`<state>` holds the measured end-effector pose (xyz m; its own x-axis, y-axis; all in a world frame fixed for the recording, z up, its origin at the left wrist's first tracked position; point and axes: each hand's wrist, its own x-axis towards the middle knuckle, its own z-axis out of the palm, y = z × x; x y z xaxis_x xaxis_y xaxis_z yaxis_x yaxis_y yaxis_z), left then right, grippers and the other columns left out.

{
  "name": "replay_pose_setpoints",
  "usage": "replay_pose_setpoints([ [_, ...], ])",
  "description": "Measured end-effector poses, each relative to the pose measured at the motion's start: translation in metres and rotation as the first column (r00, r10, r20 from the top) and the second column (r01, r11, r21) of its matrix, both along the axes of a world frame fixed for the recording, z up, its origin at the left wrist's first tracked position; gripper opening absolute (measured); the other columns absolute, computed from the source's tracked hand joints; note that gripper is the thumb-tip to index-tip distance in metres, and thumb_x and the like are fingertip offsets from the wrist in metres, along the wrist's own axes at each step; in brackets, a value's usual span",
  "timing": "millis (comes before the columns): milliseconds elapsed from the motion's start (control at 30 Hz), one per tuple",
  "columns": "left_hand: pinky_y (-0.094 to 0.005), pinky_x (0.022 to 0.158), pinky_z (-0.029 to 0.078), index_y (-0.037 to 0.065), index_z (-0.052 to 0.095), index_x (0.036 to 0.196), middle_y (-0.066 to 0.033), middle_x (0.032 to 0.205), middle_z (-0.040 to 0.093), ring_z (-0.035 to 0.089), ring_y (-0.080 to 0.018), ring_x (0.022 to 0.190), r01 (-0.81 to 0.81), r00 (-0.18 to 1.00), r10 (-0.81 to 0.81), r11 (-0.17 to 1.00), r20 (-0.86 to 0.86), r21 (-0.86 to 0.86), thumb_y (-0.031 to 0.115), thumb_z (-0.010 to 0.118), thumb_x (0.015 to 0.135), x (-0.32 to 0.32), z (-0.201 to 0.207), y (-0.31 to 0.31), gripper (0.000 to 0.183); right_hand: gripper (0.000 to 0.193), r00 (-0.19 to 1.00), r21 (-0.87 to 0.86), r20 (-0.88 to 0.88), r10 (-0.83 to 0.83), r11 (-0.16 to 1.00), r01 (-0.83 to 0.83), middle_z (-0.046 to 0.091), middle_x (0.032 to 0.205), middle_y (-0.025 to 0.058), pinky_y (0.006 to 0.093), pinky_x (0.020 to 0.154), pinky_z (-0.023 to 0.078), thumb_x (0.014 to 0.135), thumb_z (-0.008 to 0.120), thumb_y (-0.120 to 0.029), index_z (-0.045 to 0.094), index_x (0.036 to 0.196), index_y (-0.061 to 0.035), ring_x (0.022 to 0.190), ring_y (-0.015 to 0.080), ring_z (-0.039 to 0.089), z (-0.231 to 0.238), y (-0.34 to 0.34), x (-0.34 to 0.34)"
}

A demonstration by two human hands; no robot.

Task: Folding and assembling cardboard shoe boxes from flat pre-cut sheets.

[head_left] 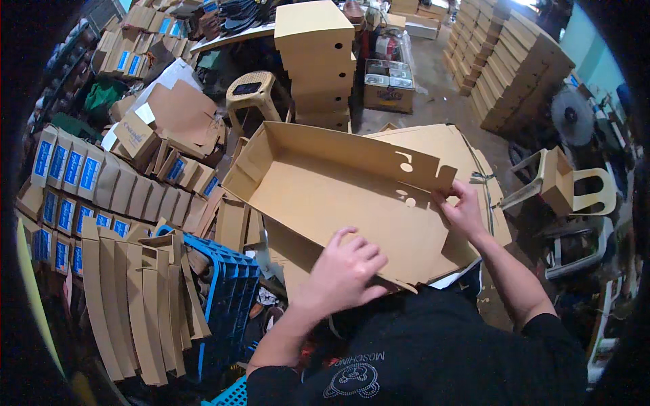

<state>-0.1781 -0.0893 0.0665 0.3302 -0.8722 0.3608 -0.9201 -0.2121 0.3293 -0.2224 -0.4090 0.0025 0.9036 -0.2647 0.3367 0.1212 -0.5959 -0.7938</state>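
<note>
A long, shallow brown cardboard box (345, 203) lies tilted in front of me, its inside facing up. Its left end is folded up, while the right end lies flat and unfolded. My right hand (464, 208) pinches the end tab of the far wall, beside round cut-outs. Over the near wall is my left hand (345, 272), its fingers loosely bent and apart; any contact with the edge is hard to make out. Flat cardboard sheets (433, 139) lie under and behind the box.
Left of me, a blue plastic crate (227, 271) stands beside narrow folded cartons (139, 304). Stacked cartons (315, 61) rise straight ahead, next to a beige stool (252, 95). Rows of blue-labelled boxes (74, 166) fill the left. A fan (572, 115) and a white chair (596, 189) stand right.
</note>
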Motion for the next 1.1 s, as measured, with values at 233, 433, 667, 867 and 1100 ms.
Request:
replay_pose_setpoints([
  [233,-0.0466,0.101,0.05,0.01,0.064,0.08,-0.0042,0.077,0.062,0.067,-0.0244,0.083,-0.143,0.99,0.141,0.984,-0.021,-0.111,0.038,0.086,0.069,-0.007,-0.001,-0.004,0.037,0.018,0.996,-0.22,0.073,-0.045,0.974,0.06,0.069,0.085,0.0133,0.0361,0.07,0.052,0.088,0.076,-0.005,0.071,0.105,0.0002,0.075,0.025,0.064,-0.009,0.007,-0.016],
  [433,-0.046,0.105,0.048,0.009,0.064,0.078,-0.0056,0.078,0.063,0.067,-0.0244,0.085,-0.15,0.979,0.156,0.987,-0.129,0.054,0.034,0.085,0.072,-0.008,-0.005,-0.004,0.033,0.028,0.999,-0.24,0.037,-0.035,0.97,0.043,0.069,0.096,0.0152,0.0404,0.077,0.053,0.087,0.077,-0.005,0.068,0.114,-0.0005,0.085,0.0284,0.066,-0.018,0.011,-0.023],
  [667,-0.0455,0.109,0.046,0.011,0.066,0.083,-0.0048,0.087,0.065,0.066,-0.0231,0.097,0.067,0.997,-0.062,0.987,-0.04,0.143,0.029,0.083,0.074,0.007,-0.014,0.0,0.027,0.039,0.875,-0.406,0.447,0.185,0.914,0.015,0.068,0.118,0.0075,0.0446,0.103,0.047,0.082,0.084,-0.015,0.069,0.117,-0.0078,0.115,0.0312,0.062,-0.005,0.03,-0.038],
  [867,-0.0451,0.103,0.049,0.011,0.065,0.08,-0.0046,0.085,0.065,0.066,-0.0242,0.095,0.02,1.0,-0.019,0.997,-0.017,0.073,0.027,0.084,0.073,0.007,-0.021,-0.001,0.026,0.052,0.662,-0.464,-0.438,0.609,0.477,-0.746,0.043,0.162,0.0111,0.0524,0.126,0.025,0.098,0.066,-0.026,0.054,0.148,-0.0138,0.152,0.0367,0.033,-0.006,0.049,-0.058],
  [1100,-0.044,0.092,0.051,0.008,0.065,0.074,-0.0086,0.073,0.065,0.066,-0.027,0.073,-0.425,0.897,0.44,0.887,0.05,-0.178,0.034,0.085,0.078,0.012,-0.027,-0.011,0.033,0.097,0.746,0.015,-0.36,0.561,0.803,-0.596,0.016,0.17,0.0242,0.0471,0.13,0.017,0.093,0.075,-0.026,0.014,0.164,-0.0015,0.158,0.0399,0.018,-0.01,0.063,-0.066],
])
